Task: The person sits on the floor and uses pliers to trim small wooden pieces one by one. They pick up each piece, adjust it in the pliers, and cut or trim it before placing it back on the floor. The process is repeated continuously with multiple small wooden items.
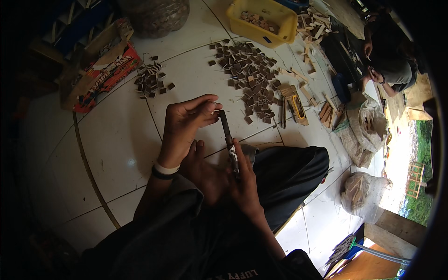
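Note:
My right hand [243,182] is closed round the handle of a slim dark tool like a knife [225,126], white-marked near the grip. The blade points up and away from me, and its end meets the fingertips of my left hand [186,119]. That hand is pinched on something tiny; a thin light sliver shows by the fingertips, but its kind is hidden. On the tiled floor ahead lies a wide heap of small dark square pieces [247,74], many with thin sticks poking out. A smaller heap of similar pieces [151,79] sits to the left.
A yellow tub [238,31] with small pieces stands at the back. Left is a red printed carton [112,70]; wood strips [315,28] and a yellow-handled cutter [296,106] lie right. Sacks [361,126] stand further right, near another person [392,60] at work.

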Motion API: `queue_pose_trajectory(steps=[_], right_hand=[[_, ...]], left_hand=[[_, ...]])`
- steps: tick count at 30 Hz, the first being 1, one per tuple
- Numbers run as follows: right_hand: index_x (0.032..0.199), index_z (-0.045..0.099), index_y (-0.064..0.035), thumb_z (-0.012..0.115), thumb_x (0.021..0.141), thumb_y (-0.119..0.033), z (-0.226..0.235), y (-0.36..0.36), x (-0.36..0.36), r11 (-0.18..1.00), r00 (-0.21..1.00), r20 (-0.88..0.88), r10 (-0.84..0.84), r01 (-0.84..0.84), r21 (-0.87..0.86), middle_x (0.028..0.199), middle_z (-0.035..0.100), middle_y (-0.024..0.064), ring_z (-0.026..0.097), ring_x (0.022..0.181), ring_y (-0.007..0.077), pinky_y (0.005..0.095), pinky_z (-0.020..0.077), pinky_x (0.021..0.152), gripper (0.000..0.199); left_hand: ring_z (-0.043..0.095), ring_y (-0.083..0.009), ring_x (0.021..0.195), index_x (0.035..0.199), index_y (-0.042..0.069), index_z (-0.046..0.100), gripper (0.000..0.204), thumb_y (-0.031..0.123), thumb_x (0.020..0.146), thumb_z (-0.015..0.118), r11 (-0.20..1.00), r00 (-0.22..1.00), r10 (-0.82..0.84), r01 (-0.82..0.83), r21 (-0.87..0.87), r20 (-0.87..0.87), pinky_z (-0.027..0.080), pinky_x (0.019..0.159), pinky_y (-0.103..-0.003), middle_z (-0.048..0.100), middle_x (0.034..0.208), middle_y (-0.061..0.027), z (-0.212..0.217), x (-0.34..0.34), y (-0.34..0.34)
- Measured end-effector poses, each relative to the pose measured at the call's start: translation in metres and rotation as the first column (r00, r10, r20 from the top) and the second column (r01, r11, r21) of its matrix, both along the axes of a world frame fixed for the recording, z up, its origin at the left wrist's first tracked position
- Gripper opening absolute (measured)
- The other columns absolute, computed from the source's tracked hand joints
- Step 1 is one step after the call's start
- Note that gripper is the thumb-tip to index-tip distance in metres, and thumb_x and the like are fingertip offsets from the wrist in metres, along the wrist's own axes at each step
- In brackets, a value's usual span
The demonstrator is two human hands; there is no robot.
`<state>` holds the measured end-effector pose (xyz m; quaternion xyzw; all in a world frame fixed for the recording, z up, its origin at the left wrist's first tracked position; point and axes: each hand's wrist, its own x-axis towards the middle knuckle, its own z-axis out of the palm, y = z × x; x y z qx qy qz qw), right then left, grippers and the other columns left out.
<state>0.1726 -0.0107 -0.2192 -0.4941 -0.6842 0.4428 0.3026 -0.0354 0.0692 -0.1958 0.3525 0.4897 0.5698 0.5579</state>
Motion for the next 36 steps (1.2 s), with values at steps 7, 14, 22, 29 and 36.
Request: queue_pose_trajectory(steps=[7, 14, 22, 29, 36], right_hand=[[0.168, 0.031, -0.0134, 0.062, 0.097, 0.001, 0.004, -0.003, -0.005, 0.998, 0.998, 0.061, 0.021, -0.017, -0.065, 0.124, 0.060, 0.0238, 0.063, 0.110, 0.0416, 0.0461, 0.0512, 0.096, 0.078], [0.168, 0.030, -0.0139, 0.061, 0.098, 0.001, 0.006, -0.002, -0.003, 0.992, 0.997, 0.073, 0.031, -0.022, -0.124, 0.121, 0.060, 0.0242, 0.064, 0.108, 0.0418, 0.0465, 0.0514, 0.095, 0.077], [0.168, 0.032, -0.0152, 0.063, 0.092, 0.008, 0.016, 0.005, 0.002, 0.989, 0.994, 0.077, 0.079, -0.068, -0.129, 0.128, 0.063, 0.0269, 0.067, 0.115, 0.0455, 0.0459, 0.0539, 0.096, 0.085], [0.166, 0.036, -0.0159, 0.061, 0.089, 0.011, 0.020, 0.006, 0.010, 0.993, 0.987, 0.143, 0.077, -0.062, -0.103, 0.122, 0.066, 0.0270, 0.068, 0.111, 0.0471, 0.0462, 0.0547, 0.094, 0.086], [0.165, 0.037, -0.0106, 0.060, 0.091, 0.010, 0.011, -0.002, 0.012, 0.997, 0.993, 0.100, 0.057, -0.052, -0.052, 0.127, 0.063, 0.0265, 0.067, 0.112, 0.0455, 0.0464, 0.0539, 0.095, 0.080]], left_hand=[[0.076, -0.0257, 0.105, 0.127, -0.007, 0.070, 0.034, 0.019, 0.105, 0.069, 0.999, 0.999, 0.036, -0.036, 0.031, 0.012, 0.063, 0.098, -0.040, 0.076, 0.112, -0.0186, 0.000, 0.003, -0.001], [0.076, -0.0256, 0.105, 0.127, -0.007, 0.069, 0.034, 0.019, 0.105, 0.069, 0.999, 0.999, 0.035, -0.035, 0.020, 0.015, 0.062, 0.098, -0.039, 0.076, 0.111, -0.0175, 0.001, 0.004, -0.002], [0.075, -0.0234, 0.103, 0.126, -0.007, 0.070, 0.034, 0.019, 0.105, 0.069, 0.999, 0.998, 0.047, -0.046, 0.026, -0.040, 0.062, 0.098, -0.038, 0.076, 0.108, -0.0155, 0.000, 0.004, -0.002], [0.075, -0.0204, 0.099, 0.127, -0.012, 0.069, 0.030, 0.009, 0.104, 0.068, 1.000, 1.000, -0.002, 0.002, 0.002, -0.029, 0.062, 0.093, -0.033, 0.076, 0.101, -0.0163, 0.003, 0.003, -0.003], [0.075, -0.0216, 0.100, 0.124, -0.011, 0.069, 0.029, 0.011, 0.104, 0.068, 1.000, 1.000, -0.015, 0.015, -0.026, -0.002, 0.063, 0.094, -0.034, 0.076, 0.105, -0.0175, 0.003, 0.009, -0.002]])
